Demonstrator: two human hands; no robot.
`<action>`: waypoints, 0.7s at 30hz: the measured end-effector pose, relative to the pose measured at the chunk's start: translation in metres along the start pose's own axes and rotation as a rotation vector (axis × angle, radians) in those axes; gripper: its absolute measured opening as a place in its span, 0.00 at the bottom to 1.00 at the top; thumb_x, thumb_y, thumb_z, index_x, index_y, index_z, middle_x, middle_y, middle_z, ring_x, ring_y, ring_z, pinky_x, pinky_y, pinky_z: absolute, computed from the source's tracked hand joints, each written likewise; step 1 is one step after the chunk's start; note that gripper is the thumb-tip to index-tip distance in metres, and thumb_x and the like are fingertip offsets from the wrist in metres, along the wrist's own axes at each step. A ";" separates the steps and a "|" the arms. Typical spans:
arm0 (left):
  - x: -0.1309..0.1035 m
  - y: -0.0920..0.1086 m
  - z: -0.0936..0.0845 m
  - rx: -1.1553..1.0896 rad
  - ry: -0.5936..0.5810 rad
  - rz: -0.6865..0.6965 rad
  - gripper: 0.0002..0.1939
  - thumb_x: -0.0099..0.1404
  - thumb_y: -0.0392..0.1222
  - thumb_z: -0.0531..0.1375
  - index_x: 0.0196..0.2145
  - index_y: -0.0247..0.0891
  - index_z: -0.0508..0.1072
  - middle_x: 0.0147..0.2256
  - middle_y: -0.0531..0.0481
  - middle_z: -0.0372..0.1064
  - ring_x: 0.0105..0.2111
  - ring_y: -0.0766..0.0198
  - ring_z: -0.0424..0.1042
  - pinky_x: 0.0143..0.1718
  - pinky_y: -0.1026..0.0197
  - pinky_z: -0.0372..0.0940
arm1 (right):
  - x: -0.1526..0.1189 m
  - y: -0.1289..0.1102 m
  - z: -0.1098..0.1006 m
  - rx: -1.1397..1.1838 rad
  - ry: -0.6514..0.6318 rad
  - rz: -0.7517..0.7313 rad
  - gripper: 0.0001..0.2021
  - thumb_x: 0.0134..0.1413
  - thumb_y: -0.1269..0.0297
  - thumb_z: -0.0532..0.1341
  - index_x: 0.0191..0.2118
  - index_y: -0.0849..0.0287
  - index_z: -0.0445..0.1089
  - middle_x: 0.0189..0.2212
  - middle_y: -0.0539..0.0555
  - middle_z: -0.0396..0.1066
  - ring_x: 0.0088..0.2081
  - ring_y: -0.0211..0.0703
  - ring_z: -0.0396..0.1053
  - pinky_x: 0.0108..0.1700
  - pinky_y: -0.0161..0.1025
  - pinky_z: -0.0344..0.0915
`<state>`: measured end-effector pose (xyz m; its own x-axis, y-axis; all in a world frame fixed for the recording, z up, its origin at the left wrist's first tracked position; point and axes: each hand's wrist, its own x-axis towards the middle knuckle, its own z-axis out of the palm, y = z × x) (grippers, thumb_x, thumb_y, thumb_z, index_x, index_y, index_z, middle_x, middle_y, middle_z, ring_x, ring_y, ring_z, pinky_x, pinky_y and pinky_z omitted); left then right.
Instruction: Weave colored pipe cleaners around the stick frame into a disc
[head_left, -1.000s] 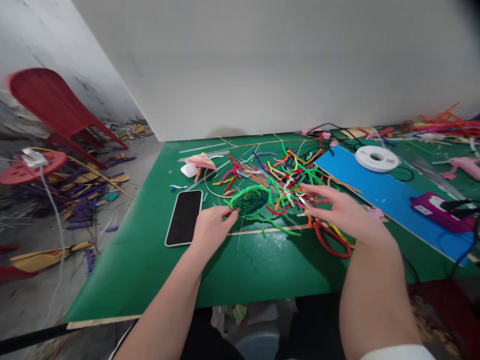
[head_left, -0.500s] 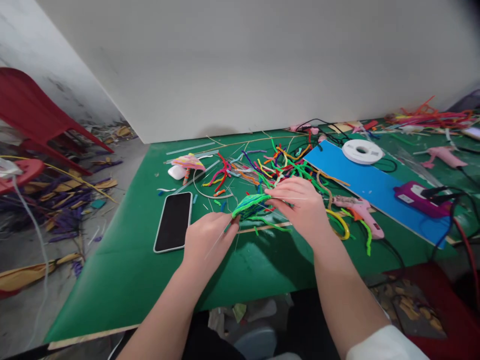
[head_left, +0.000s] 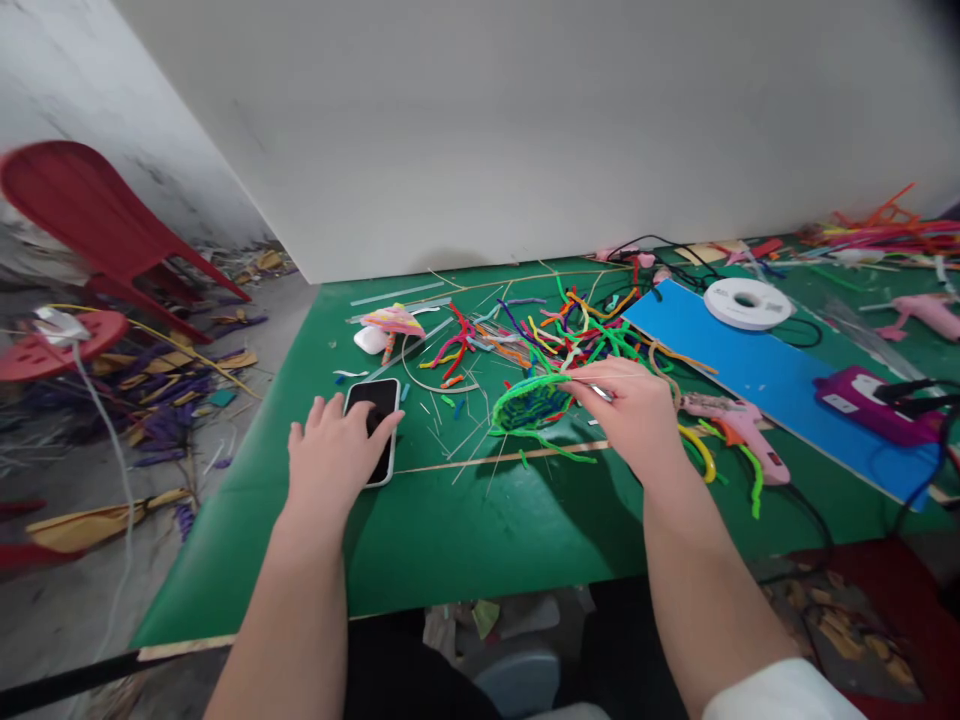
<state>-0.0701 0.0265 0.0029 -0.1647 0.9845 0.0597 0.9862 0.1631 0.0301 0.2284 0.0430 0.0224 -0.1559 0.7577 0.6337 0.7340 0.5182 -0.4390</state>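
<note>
My left hand [head_left: 334,450] lies with fingers spread over the left side of a smartphone [head_left: 385,440] with a dark screen and pale case. My right hand [head_left: 622,410] pinches the rim of a green and blue pipe-cleaner cap [head_left: 532,402], which is tilted with its hollow side partly toward me. A small shiny metal thing [head_left: 600,393] also shows between the right fingers; its kind I cannot make out. Loose green pipe-cleaner ends hang below the cap. Beyond the phone stands a pink and yellow pipe-cleaner mushroom [head_left: 394,322] beside a white case [head_left: 369,340].
Cut pipe cleaners [head_left: 465,340] and thin clear strands litter the green table [head_left: 450,540]. To the right are a pink glue gun [head_left: 750,435], a blue board [head_left: 757,370], a white spool [head_left: 748,303] and a purple power strip [head_left: 877,405] with cables.
My left hand has let go of the cap and moved left onto the phone. The cap, still in my right hand, has turned so its hollow side shows. The view has shifted slightly.
</note>
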 end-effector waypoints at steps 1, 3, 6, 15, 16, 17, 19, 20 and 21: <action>-0.001 0.002 0.000 0.018 0.038 -0.016 0.27 0.61 0.57 0.43 0.46 0.37 0.68 0.54 0.34 0.56 0.57 0.40 0.48 0.50 0.37 0.49 | 0.000 0.000 0.001 -0.001 0.000 0.015 0.06 0.48 0.65 0.61 0.31 0.59 0.75 0.28 0.51 0.75 0.33 0.40 0.71 0.40 0.39 0.65; -0.001 0.004 0.000 0.036 0.061 -0.020 0.26 0.61 0.57 0.44 0.42 0.37 0.71 0.52 0.34 0.60 0.55 0.41 0.52 0.49 0.38 0.52 | 0.000 0.001 0.003 -0.006 -0.001 0.042 0.06 0.48 0.65 0.61 0.31 0.59 0.75 0.28 0.51 0.75 0.33 0.41 0.71 0.39 0.39 0.66; 0.000 0.002 0.001 0.025 0.033 0.012 0.25 0.60 0.57 0.45 0.39 0.38 0.72 0.50 0.33 0.62 0.54 0.38 0.54 0.47 0.35 0.52 | -0.001 0.002 0.004 -0.001 -0.021 0.055 0.06 0.48 0.64 0.60 0.31 0.58 0.75 0.28 0.52 0.75 0.33 0.41 0.71 0.39 0.39 0.66; 0.004 -0.002 0.005 -0.018 0.076 0.053 0.23 0.60 0.55 0.47 0.41 0.36 0.71 0.45 0.33 0.65 0.46 0.40 0.63 0.45 0.36 0.55 | -0.001 0.003 0.007 0.020 -0.028 0.084 0.06 0.48 0.64 0.60 0.30 0.57 0.75 0.29 0.51 0.75 0.34 0.42 0.72 0.40 0.39 0.67; 0.003 0.002 0.002 -0.056 0.093 0.080 0.23 0.60 0.54 0.48 0.42 0.35 0.70 0.46 0.33 0.65 0.46 0.42 0.63 0.46 0.38 0.55 | -0.001 0.002 0.007 0.029 -0.024 0.097 0.06 0.47 0.65 0.61 0.30 0.57 0.75 0.28 0.51 0.75 0.34 0.42 0.72 0.40 0.39 0.67; 0.002 0.006 -0.001 -0.114 0.109 0.124 0.22 0.61 0.53 0.48 0.44 0.35 0.69 0.47 0.35 0.65 0.47 0.44 0.63 0.47 0.40 0.55 | -0.001 0.001 0.007 0.041 -0.024 0.108 0.06 0.47 0.65 0.61 0.30 0.56 0.75 0.28 0.51 0.75 0.34 0.42 0.72 0.40 0.39 0.67; -0.003 0.018 -0.008 -0.291 0.103 0.274 0.20 0.61 0.51 0.49 0.45 0.36 0.68 0.49 0.39 0.64 0.50 0.51 0.61 0.50 0.46 0.55 | -0.001 0.000 0.007 0.068 -0.041 0.125 0.05 0.47 0.65 0.61 0.29 0.56 0.75 0.28 0.51 0.75 0.34 0.42 0.72 0.40 0.39 0.67; -0.006 0.024 -0.011 -0.389 0.061 0.359 0.20 0.61 0.50 0.50 0.46 0.38 0.68 0.50 0.42 0.64 0.51 0.54 0.60 0.52 0.49 0.54 | -0.001 -0.001 0.007 0.082 -0.053 0.127 0.05 0.46 0.65 0.61 0.29 0.56 0.75 0.28 0.51 0.75 0.34 0.42 0.72 0.40 0.39 0.67; -0.010 0.029 -0.014 -0.487 -0.029 0.461 0.20 0.61 0.51 0.50 0.48 0.39 0.66 0.51 0.44 0.63 0.51 0.57 0.60 0.52 0.52 0.55 | -0.001 -0.001 0.007 0.095 -0.067 0.129 0.05 0.46 0.65 0.61 0.29 0.56 0.75 0.28 0.51 0.75 0.34 0.42 0.72 0.40 0.39 0.67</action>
<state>-0.0401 0.0210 0.0174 0.2783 0.9491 0.1474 0.8331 -0.3149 0.4548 0.2229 0.0445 0.0178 -0.1106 0.8434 0.5258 0.6852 0.4480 -0.5743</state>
